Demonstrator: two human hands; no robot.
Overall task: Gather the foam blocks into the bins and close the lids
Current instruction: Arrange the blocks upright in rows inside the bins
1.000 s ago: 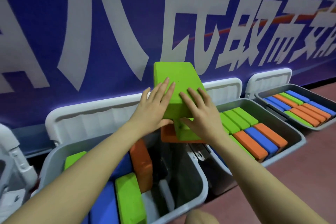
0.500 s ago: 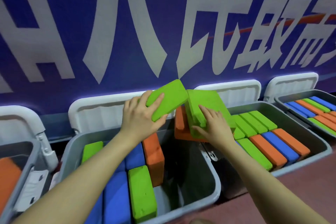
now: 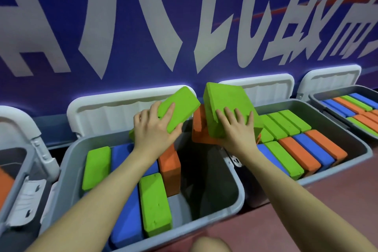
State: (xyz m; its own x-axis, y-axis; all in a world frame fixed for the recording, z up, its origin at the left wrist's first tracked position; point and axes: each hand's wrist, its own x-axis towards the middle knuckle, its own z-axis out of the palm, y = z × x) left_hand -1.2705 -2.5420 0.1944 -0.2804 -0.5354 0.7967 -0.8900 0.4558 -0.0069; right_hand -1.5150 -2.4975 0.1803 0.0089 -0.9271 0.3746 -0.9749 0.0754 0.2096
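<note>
My left hand (image 3: 155, 131) grips a green foam block (image 3: 182, 106), tilted, above the back of the middle grey bin (image 3: 225, 208). My right hand (image 3: 235, 131) lies on a second green block (image 3: 227, 108) with its fingers spread, holding it against an orange block (image 3: 199, 127) underneath, over the gap between the middle bin and the bin on the right (image 3: 364, 155). Inside the middle bin lie green, blue and orange blocks on its left half; its right half shows dark bare floor. Its white lid (image 3: 114, 108) stands open behind.
The right bin is packed with rows of green, orange and blue blocks, lid up. A further filled bin (image 3: 319, 100) sits at far right. Another bin (image 3: 18, 170) with an orange block stands at the left edge. A blue banner wall runs behind; red floor lies in front.
The stacked blocks have split: my left hand took one green block and swung it left over the middle bin, while my right hand kept the other green block on the orange one.
</note>
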